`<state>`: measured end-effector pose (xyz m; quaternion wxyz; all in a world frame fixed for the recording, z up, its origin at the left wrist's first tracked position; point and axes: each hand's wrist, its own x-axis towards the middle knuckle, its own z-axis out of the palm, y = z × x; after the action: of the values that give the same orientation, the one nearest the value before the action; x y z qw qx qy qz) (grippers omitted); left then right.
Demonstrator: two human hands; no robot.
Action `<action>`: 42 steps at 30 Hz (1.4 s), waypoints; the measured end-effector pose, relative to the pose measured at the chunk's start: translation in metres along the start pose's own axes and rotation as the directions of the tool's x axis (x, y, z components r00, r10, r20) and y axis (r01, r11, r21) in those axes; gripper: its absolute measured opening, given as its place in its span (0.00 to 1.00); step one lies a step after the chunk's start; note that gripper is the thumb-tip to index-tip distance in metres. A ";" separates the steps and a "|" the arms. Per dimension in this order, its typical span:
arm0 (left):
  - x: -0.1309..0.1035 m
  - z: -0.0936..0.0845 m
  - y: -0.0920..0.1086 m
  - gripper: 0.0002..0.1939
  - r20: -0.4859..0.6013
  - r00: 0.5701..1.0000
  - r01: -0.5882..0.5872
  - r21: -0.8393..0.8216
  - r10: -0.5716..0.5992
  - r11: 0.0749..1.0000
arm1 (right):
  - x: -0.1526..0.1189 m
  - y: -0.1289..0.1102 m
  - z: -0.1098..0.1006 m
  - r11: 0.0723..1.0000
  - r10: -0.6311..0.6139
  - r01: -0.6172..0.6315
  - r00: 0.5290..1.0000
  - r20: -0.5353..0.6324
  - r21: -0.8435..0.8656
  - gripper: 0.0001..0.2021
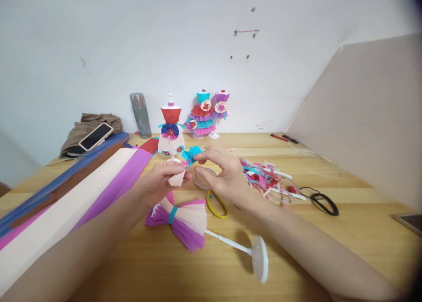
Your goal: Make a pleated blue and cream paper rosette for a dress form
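Note:
My left hand pinches a small crepe paper bow, with a cream end, a pink middle and a blue end, between thumb and fingers. From the other side, fingertips of my right hand touch the ruffled blue end; its thumb is spread apart below. Beneath my hands, a small dress stand lies on its side, wearing a cream and purple crepe paper dress with a blue waistband. A yellow ring and a pale roll of tape lie close to my right hand.
Behind stand several dressed mini mannequins and a grey bottle. Crepe paper strips run along the left, near a phone on brown cloth. At right lie paper scraps, a black cord and pens.

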<state>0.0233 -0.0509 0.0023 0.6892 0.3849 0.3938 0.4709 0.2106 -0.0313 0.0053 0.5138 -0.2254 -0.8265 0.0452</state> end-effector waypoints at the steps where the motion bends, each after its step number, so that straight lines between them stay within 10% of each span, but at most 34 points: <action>1: 0.000 0.000 0.000 0.11 0.003 1.000 0.000 0.006 0.000 1.000 | 0.000 0.000 0.000 1.000 -0.003 0.003 1.000 0.007 -0.010 0.06; 27: -0.002 0.006 -0.004 0.14 -0.014 0.987 -0.153 0.230 0.160 0.961 | -0.003 0.001 0.005 0.998 0.015 -0.011 0.998 0.054 -0.066 0.03; 39: -0.009 0.016 -0.012 0.05 -0.147 0.793 -0.380 0.639 0.591 0.669 | -0.008 -0.004 0.017 0.943 0.322 -0.325 0.946 0.044 0.070 0.07; 42: -0.010 0.018 -0.011 0.06 -0.145 0.802 -0.372 0.639 0.580 0.673 | -0.007 -0.004 0.016 0.936 0.329 -0.330 0.944 0.024 0.123 0.06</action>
<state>0.0407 -0.0663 0.0014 0.3099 0.5803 0.5133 0.5511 0.1976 -0.0357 -0.0070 0.5107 -0.3279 -0.7734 0.1829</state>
